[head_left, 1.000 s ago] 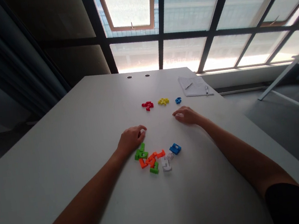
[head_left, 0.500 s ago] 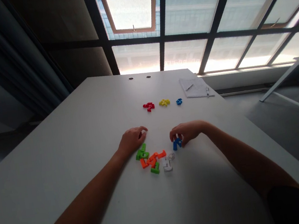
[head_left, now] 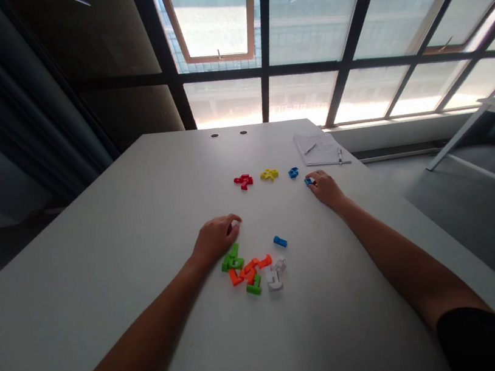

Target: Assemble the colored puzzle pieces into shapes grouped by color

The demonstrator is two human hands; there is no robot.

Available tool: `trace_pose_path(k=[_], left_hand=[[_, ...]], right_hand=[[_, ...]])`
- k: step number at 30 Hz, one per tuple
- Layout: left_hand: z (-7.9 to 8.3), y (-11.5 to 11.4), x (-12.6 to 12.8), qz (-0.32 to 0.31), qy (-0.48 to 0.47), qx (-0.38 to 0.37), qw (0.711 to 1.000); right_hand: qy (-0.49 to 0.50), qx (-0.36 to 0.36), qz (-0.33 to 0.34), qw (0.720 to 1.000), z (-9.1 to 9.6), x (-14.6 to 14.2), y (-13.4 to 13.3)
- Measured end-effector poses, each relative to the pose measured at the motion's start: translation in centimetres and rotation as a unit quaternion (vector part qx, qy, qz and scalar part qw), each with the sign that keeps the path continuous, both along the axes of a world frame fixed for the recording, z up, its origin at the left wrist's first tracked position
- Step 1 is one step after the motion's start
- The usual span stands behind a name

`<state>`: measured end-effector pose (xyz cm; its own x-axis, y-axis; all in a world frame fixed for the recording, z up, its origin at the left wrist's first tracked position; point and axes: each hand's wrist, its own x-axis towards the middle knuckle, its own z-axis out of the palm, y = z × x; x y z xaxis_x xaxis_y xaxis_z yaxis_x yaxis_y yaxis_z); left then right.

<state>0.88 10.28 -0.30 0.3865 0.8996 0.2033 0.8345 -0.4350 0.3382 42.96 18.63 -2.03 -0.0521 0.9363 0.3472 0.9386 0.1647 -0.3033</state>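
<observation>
Where the right hand (head_left: 326, 188) was gripping blue parts beside the near group half a second ago, I now register it farther out on the white tabletop (head_left: 174, 189), thumb and fingers pinched on a held blue block (head_left: 308, 181). That block is just to the right of the far blue block (head_left: 293, 173) and slightly closer to the wearer; the two are apart. I cannot tell whether the held part bears on the surface.

One loose blue block (head_left: 280, 241) now lies alone, near the mixed group and well apart from the right hand. I judge the effect as follows: the blue parts are split between two positions, and the loose one has not yet joined the others.

I read the left hand (head_left: 215, 238) as unmoved. It rests beside the green blocks (head_left: 235, 263), fingers loosely curled, a narrow gap to the thumb, nothing visible in it. Orange blocks (head_left: 235, 279) and white blocks (head_left: 275, 286) complete the near group. Red blocks (head_left: 244, 180) and yellow blocks (head_left: 269, 174) form the far row's left portion.
</observation>
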Motion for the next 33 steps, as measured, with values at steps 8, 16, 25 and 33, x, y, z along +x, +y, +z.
trace_pose_path(k=[8, 16, 25, 33], left_hand=[[0.0, 0.0, 0.0, 0.002, 0.002, -0.007, 1.0], [0.0, 0.1, 0.2, 0.005, 0.005, -0.002, 1.0], [0.0, 0.1, 0.2, 0.007, 0.006, -0.004, 1.0], [-0.1, 0.1, 0.1, 0.004, 0.0, -0.002, 1.0]], right_hand=[[-0.043, 0.021, -0.025, 0.999, -1.4, -0.7, -0.2], [-0.075, -0.005, -0.053, 0.996, -1.3, -1.3, 0.9], [-0.085, -0.023, -0.079, 0.993, -1.1, -2.2, 2.4], [-0.074, -0.031, -0.082, 0.993, -1.0, -2.7, 2.1]])
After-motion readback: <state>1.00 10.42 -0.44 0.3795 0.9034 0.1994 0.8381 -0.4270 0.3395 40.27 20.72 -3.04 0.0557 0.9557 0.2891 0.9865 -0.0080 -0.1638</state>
